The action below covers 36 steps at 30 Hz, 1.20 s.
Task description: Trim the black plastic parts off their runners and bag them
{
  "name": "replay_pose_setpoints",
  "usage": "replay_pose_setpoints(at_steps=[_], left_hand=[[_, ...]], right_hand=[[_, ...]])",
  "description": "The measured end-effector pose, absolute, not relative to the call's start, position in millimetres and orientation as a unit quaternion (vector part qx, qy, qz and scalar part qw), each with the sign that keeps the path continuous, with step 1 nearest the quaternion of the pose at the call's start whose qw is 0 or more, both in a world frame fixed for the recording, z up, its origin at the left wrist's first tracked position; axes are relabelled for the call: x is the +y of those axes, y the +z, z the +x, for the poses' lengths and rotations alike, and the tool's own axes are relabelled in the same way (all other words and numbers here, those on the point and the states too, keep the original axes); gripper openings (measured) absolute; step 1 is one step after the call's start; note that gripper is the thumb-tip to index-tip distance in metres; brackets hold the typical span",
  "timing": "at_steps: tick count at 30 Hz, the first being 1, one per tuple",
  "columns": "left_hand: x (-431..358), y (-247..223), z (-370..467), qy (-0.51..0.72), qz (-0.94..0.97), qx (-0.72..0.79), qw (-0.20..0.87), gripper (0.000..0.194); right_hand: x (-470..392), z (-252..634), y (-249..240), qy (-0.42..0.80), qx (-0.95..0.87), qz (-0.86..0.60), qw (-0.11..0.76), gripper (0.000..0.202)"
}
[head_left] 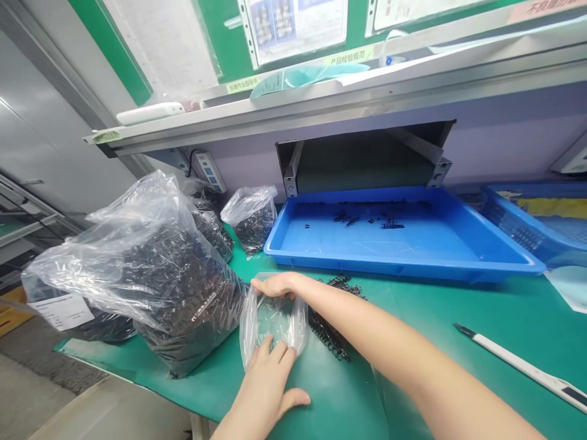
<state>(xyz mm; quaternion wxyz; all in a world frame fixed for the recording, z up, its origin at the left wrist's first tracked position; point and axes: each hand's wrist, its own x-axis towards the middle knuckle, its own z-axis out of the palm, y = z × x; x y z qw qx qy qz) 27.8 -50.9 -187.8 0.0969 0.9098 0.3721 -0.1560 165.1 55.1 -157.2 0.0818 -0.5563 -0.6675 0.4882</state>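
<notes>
A small clear plastic bag (pixel 300 327) stands on the green table mat in front of me, its mouth spread wide. My right hand (pixel 277 285) reaches across and grips the far rim of the bag, fingers curled over it. At the near side of the bag, my left hand (pixel 270 379) has its fingers spread, the fingertips inside or against the plastic, thumb apart. Black toothed strips (pixel 328 336) lie in a pile just right of the bag, partly behind my right forearm.
A big clear bag of black parts (pixel 183 287) stands at left, smaller filled bags (pixel 254 226) behind. A blue tray (pixel 389 267) with a few black pieces sits below a conveyor opening (pixel 362 159). A white pen-like tool (pixel 518 360) lies right, near a blue basket (pixel 527 226).
</notes>
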Motion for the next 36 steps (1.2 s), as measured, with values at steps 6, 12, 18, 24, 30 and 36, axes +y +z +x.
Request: replay_pose_setpoints(at_steps=[6, 12, 18, 24, 30, 36], left_hand=[[-43, -179, 31, -0.186, 0.910, 0.363, 0.076, 0.026], [-26, -181, 27, -0.123, 0.918, 0.369, -0.074, 0.021], [-42, -189, 38, 0.142, 0.945, 0.225, -0.190, 0.026], [-36, -193, 80, 0.113, 0.964, 0.155, -0.186, 0.035], [-43, -200, 104, 0.075, 0.980, 0.130, -0.131, 0.034], [-53, -202, 114, -0.019, 0.983, 0.168, -0.072, 0.039]], right_hand=[[52, 165, -138, 0.485, -0.666, -0.566, 0.022, 0.057], [-1, 224, -87, 0.432, -0.738, -0.502, 0.127, 0.037], [-116, 312, -107, 0.264, -0.729, -0.602, 0.191, 0.031], [-226, 360, -169, 0.126, -0.542, -0.815, 0.161, 0.043], [-260, 371, -208, 0.031, -0.518, -0.842, 0.148, 0.045], [-255, 377, -230, 0.045, -0.521, -0.841, 0.138, 0.039]])
